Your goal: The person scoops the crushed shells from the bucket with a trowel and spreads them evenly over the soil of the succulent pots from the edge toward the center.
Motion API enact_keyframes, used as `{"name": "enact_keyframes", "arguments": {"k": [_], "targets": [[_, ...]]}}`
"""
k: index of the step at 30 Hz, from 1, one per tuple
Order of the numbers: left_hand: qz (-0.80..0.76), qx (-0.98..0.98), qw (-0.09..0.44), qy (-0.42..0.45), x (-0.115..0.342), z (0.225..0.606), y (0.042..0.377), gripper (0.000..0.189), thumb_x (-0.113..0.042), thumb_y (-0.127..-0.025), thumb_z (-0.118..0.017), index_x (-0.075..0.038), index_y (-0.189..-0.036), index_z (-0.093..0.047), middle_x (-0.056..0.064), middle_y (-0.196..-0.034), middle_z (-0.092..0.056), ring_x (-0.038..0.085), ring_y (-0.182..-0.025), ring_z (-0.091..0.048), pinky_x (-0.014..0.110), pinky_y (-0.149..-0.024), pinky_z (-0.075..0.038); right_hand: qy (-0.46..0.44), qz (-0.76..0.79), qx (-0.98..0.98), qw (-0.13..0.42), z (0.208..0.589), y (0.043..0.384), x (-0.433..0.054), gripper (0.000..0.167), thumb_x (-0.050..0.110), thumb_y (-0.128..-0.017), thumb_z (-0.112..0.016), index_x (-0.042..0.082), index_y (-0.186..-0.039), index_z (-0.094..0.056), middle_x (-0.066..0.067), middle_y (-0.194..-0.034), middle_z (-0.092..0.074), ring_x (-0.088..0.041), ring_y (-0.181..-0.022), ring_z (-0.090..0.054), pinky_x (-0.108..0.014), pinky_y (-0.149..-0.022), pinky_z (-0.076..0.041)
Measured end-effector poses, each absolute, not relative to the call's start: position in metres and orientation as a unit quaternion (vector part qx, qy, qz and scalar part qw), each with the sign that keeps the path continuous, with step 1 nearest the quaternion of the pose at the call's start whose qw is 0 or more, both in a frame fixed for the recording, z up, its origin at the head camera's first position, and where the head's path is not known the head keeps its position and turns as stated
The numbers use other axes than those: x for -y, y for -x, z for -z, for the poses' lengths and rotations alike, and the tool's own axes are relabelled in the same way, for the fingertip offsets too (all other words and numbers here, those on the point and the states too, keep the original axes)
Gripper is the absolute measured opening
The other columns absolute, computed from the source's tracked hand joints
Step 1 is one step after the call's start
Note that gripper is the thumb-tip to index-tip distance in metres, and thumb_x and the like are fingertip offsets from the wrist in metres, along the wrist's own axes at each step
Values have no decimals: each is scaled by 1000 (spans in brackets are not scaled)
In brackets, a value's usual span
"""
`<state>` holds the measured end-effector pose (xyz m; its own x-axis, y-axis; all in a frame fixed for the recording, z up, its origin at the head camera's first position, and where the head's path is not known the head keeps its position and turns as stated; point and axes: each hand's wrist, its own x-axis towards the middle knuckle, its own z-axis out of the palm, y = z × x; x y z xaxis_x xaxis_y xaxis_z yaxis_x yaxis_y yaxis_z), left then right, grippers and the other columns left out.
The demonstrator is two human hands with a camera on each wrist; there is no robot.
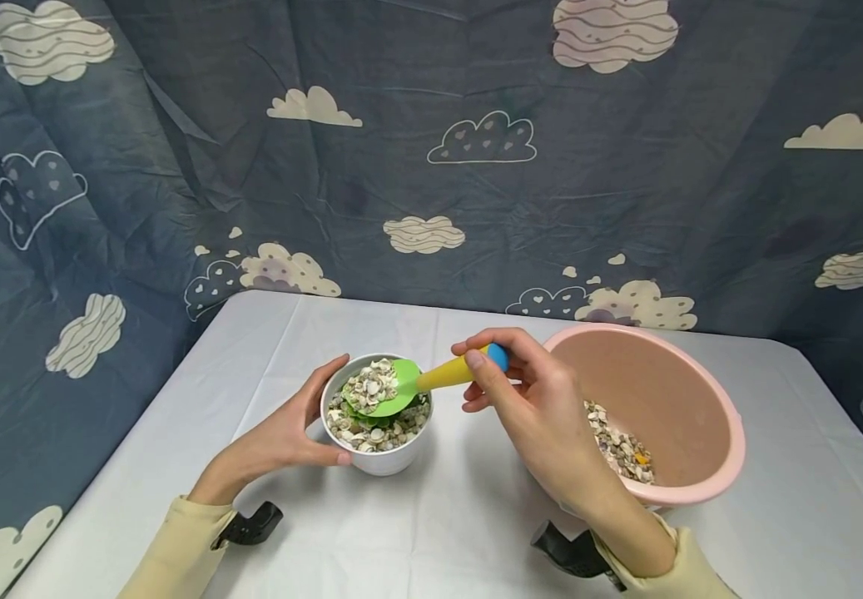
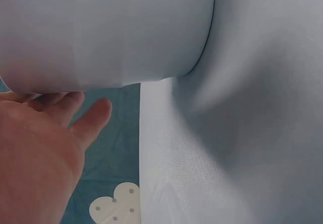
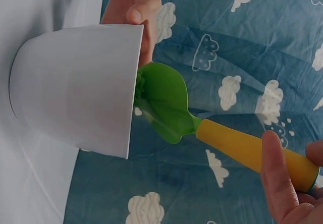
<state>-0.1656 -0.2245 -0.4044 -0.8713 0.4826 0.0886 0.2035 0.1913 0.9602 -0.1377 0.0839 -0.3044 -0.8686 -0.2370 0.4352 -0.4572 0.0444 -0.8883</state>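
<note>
A white pot (image 1: 389, 462) stands on the table, filled with small mixed gravel (image 1: 394, 437) and some green leaves (image 1: 359, 418). My left hand (image 1: 292, 433) holds the pot from its left side, thumb at the near rim and fingers around the far side. In my right hand (image 1: 543, 408) is a toy shovel (image 1: 442, 374) with a yellow handle, a blue end and a green blade, pinched near the blue end. Gravel is heaped on the blade, which lies over the mouth of the pot. In the right wrist view, the blade (image 3: 164, 103) tilts down at the rim.
To the right, close behind my right hand, stands a large pink basin (image 1: 656, 391) with more gravel (image 1: 618, 445) and a small orange piece at its bottom. A white cloth (image 1: 431, 532) covers the table. Dark blue cloud-patterned fabric (image 1: 401, 183) hangs behind and at the left.
</note>
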Motion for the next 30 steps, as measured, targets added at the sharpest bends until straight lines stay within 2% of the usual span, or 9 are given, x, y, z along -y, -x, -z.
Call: {"name": "enact_keyframes", "arguments": {"k": [5, 11, 18, 22, 30], "targets": [[-602, -758, 119, -219, 224, 405, 166, 114, -12, -70, -89, -17, -157, -15, 11, -155, -25, 33, -141, -28, 55, -113, -19, -242, -647, 717, 94, 304, 138, -83, 16, 13, -98, -63, 3, -110, -62, -5, -110, -69, -33, -73, -64, -36, -66, -59], [-583, -779, 99, -209, 222, 405, 163, 114, -14, -70, -90, -13, -157, -17, 13, -154, -27, 35, -138, -33, 57, -110, -27, -254, -636, 720, 113, 303, 138, -81, 14, 11, -98, -62, 2, -108, -63, -5, -107, -69, -26, -70, -66, -35, -63, -59], [-568, -793, 84, -204, 219, 406, 159, 112, -16, -69, -90, -17, -156, -18, 14, -152, -29, 37, -135, -36, 54, -107, -33, -255, -628, 726, 115, 302, 139, -79, 15, 13, -98, -62, 3, -108, -63, -5, -106, -70, -22, -70, -66, -34, -62, -59], [-563, -799, 77, -198, 217, 406, 156, 113, -17, -69, -90, -14, -156, -18, 16, -152, -29, 39, -133, -38, 55, -106, -34, -255, -623, 731, 110, 303, 138, -79, 15, 15, -98, -62, 4, -108, -63, -4, -106, -69, -21, -70, -66, -34, -62, -59], [-548, -813, 73, -185, 215, 406, 154, 113, -20, -69, -91, -16, -155, -18, 17, -153, -26, 38, -134, -37, 56, -106, -32, -259, -616, 736, 111, 301, 136, -79, 16, 18, -98, -63, 7, -110, -63, 0, -107, -69, -19, -71, -66, -33, -63, -59]]}}
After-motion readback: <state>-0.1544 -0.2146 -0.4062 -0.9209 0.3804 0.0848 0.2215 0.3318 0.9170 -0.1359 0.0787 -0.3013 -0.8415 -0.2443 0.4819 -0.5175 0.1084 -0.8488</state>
